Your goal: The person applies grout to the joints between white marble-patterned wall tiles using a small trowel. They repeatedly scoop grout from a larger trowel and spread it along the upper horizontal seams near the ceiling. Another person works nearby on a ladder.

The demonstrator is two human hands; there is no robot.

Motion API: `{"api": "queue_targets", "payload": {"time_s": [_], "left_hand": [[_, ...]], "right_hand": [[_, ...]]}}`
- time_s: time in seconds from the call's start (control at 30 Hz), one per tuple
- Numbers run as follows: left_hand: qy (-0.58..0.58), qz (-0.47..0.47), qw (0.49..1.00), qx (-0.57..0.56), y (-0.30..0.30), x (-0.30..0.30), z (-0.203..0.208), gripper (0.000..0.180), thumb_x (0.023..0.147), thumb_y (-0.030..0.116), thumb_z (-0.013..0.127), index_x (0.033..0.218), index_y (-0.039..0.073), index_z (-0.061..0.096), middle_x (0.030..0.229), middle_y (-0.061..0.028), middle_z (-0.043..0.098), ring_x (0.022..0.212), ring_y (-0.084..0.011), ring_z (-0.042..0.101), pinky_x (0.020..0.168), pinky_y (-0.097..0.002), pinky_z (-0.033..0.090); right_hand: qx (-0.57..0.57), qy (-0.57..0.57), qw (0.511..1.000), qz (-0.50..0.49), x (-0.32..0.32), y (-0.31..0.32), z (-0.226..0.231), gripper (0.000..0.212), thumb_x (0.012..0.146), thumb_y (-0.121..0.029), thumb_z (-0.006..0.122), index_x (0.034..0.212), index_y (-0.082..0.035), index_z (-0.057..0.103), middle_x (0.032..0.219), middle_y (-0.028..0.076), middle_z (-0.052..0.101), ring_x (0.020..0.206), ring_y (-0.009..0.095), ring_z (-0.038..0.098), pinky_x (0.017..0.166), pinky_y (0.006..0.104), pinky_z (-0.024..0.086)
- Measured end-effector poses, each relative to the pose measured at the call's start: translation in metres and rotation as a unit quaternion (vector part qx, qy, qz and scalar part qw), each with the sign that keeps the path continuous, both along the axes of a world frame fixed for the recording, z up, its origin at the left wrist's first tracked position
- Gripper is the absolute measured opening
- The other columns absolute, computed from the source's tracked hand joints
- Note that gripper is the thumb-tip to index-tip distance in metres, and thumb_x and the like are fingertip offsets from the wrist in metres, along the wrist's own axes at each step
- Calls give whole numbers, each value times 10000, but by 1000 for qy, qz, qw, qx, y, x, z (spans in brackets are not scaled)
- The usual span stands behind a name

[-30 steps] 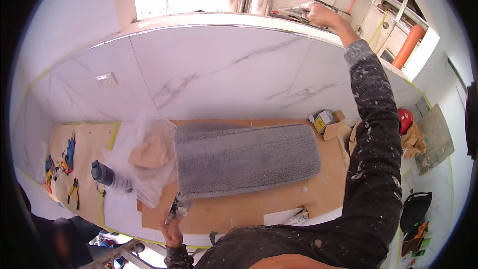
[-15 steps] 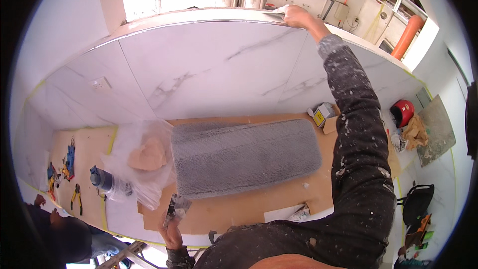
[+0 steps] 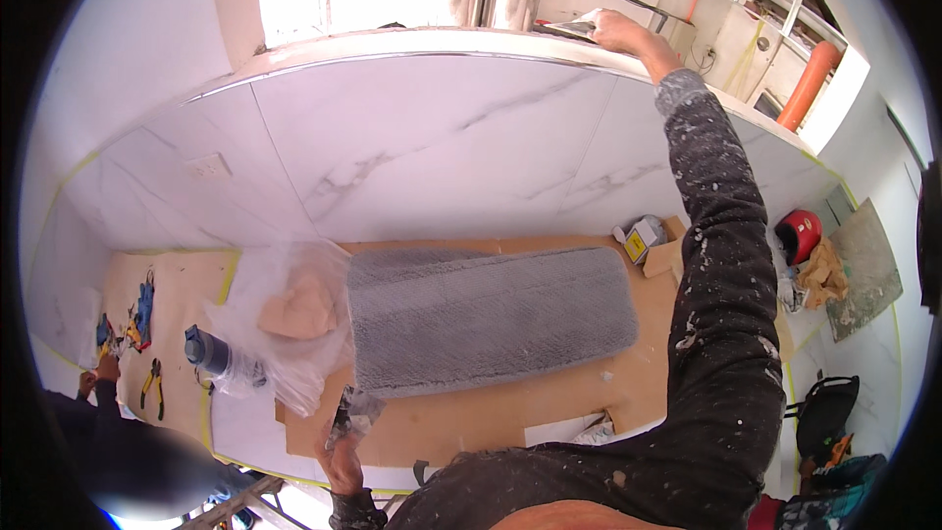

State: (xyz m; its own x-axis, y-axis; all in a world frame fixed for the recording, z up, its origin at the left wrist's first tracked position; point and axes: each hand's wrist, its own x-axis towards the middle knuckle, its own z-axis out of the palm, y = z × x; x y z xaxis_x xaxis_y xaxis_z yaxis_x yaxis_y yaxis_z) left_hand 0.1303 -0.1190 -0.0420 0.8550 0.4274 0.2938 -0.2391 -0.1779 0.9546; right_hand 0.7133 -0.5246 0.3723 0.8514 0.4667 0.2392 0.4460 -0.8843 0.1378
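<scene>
Your right hand (image 3: 620,32) presses what looks like a trowel (image 3: 569,27) on the wall top (image 3: 392,42). Your left hand (image 3: 343,459), low near the grey mat (image 3: 486,314), grips a crumpled rag (image 3: 354,410).

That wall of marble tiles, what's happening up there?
A person in a paint-spattered dark sleeve reaches the right hand to the top edge of the marble-look tiled wall, pressing a flat trowel-like tool there. The left hand, held low, grips a smeared tool. Below lie a grey rug on cardboard and a crumpled plastic bag.
</scene>
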Motion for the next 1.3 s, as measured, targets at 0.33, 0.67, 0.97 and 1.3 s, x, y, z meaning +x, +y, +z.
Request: {"api": "queue_targets", "payload": {"time_s": [0.33, 0.67, 0.97, 1.3], "left_hand": [[56, 16, 982, -182, -17, 14, 37, 391, 834, 42, 512, 1182, -136, 534, 1225, -209, 560, 1111, -293, 560, 995, -392, 426], [99, 18, 994, -35, -8, 16, 30, 390, 791, 29, 522, 1156, -103, 566, 1181, -194, 585, 1073, -267, 572, 970, -365, 435], [18, -1, 981, -194, -3, 4, 5, 467, 811, 27, 518, 1265, -79, 492, 1220, -206, 552, 1114, -269, 545, 978, -384, 427], [64, 54, 995, 56, 3, 6, -19, 404, 815, 28, 524, 1196, -105, 497, 1190, -195, 546, 1083, -267, 550, 968, -385, 435]], "right_hand": [[-45, 51, 998, -1, -26, 11, -11, 434, 860, -123, 526, 1282, -179, 607, 1270, 196, 576, 1141, 356, 551, 982, 384, 440], [-28, 7, 997, -76, -21, -33, 8, 427, 908, -225, 575, 1301, -58, 557, 1157, 226, 624, 1040, 356, 607, 903, 407, 478], [-32, -13, 996, -79, -6, -16, -30, 358, 887, -165, 561, 1231, -89, 626, 1083, 216, 664, 987, 360, 627, 875, 407, 489], [33, -14, 997, -66, -57, -96, 6, 387, 929, -198, 550, 1303, -100, 571, 1248, 220, 581, 1163, 364, 534, 992, 400, 418]]}}
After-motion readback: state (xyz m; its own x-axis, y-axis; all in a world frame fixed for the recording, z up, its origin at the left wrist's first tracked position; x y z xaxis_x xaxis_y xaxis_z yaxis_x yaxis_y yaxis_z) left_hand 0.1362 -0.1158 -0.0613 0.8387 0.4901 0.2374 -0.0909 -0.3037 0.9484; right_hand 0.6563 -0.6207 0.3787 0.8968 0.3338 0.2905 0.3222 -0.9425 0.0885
